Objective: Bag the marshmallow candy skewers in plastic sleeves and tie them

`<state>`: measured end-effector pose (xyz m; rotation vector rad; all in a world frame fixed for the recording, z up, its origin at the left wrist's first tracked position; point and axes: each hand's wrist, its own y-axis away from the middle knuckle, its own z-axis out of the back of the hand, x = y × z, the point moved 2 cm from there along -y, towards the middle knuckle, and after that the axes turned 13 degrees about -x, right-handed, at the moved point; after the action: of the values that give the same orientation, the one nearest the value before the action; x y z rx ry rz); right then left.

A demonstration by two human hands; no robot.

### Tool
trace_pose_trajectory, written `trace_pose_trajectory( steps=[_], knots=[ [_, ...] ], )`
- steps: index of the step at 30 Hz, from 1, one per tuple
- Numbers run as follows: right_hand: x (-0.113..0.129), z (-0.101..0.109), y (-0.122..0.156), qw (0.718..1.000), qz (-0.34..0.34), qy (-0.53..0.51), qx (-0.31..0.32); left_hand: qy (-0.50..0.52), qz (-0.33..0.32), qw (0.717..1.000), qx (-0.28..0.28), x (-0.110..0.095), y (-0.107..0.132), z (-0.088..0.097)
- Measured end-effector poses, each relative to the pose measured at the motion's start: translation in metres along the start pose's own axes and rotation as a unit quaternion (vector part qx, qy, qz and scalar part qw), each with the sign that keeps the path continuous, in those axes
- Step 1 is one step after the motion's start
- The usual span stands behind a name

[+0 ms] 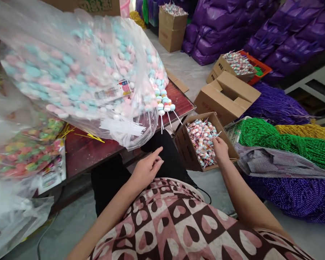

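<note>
My right hand [221,148] is at the right rim of a cardboard box [184,150]. Its fingers are pinched on the white stick of a lollipop [218,134], whose head is hard to tell from the candies below. Wrapped pink, white and blue lollipops [202,139] fill that box. My left hand [148,167] hovers over my lap, holding nothing, with index finger stretched out and thumb apart. Beyond it, several marshmallow lollipops [167,107] lie at the table edge, sticks pointing toward me. A clear plastic bag [141,135] of marshmallows [62,77] and white sticks [121,127] lies beside them.
The dark red table [94,153] also bears yellow twist ties [90,136] and bagged gummy candies [29,155]. To the right are an open cardboard box [227,97], green bead strands [284,144] and purple bead strands [295,196]. Purple sacks [219,25] are stacked behind.
</note>
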<state>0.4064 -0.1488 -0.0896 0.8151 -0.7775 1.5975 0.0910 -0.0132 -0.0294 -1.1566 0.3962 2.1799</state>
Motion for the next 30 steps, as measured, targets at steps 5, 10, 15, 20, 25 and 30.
trace_pose_trajectory(
  steps=[5, 10, 15, 20, 25, 30],
  knots=[
    [0.021, -0.006, 0.022, 1.0, 0.007, -0.016, 0.0, 0.025, 0.004, 1.0, -0.018, -0.005, 0.004, 0.002],
    [0.084, -0.027, 0.102, 0.96, 0.038, -0.187, 0.205, 0.065, 0.008, 0.996, -0.063, -0.004, 0.005, 0.011],
    [0.128, -0.048, 0.171, 0.904, 0.12, -0.197, 0.361, 0.097, 0.04, 0.99, -0.098, -0.003, 0.012, 0.024],
    [0.137, -0.065, 0.198, 0.884, 0.104, -0.192, 0.412, 0.081, 0.079, 0.973, -0.203, 0.014, 0.024, 0.072],
    [0.126, -0.069, 0.205, 0.882, 0.083, -0.157, 0.437, -0.222, 0.129, 0.883, -0.393, 0.056, 0.059, 0.159],
    [0.114, -0.072, 0.215, 0.871, 0.073, -0.116, 0.471, -0.414, 0.214, 0.789, -0.4, 0.102, 0.092, 0.205]
  ],
)
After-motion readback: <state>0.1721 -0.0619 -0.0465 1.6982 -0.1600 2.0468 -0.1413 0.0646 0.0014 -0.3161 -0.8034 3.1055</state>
